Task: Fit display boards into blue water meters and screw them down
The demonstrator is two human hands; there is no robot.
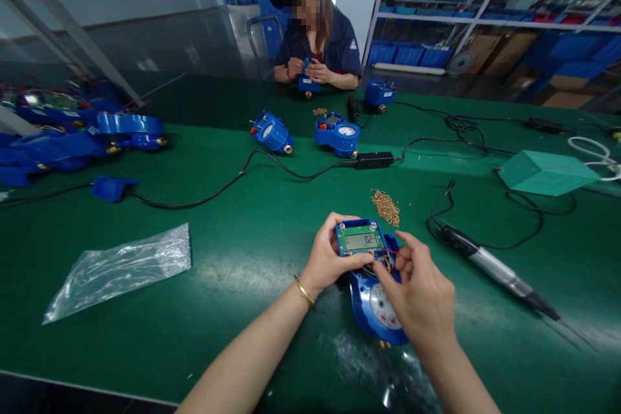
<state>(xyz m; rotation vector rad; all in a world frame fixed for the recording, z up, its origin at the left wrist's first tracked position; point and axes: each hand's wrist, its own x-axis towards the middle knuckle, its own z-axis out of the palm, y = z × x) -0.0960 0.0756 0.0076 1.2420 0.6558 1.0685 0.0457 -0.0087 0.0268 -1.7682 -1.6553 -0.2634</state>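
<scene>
A blue water meter lies on the green table in front of me, its dial toward me. A green circuit board with an LCD sits tilted over its open upper housing. My left hand grips the board's left edge, thumb under the display. My right hand is curled over the meter's right side, its fingertips pinched at the coloured wires just below the board.
A pile of small brass screws lies just beyond the meter. An electric screwdriver with its cable lies at right. A clear plastic bag lies at left. More blue meters and a person across the table holding one.
</scene>
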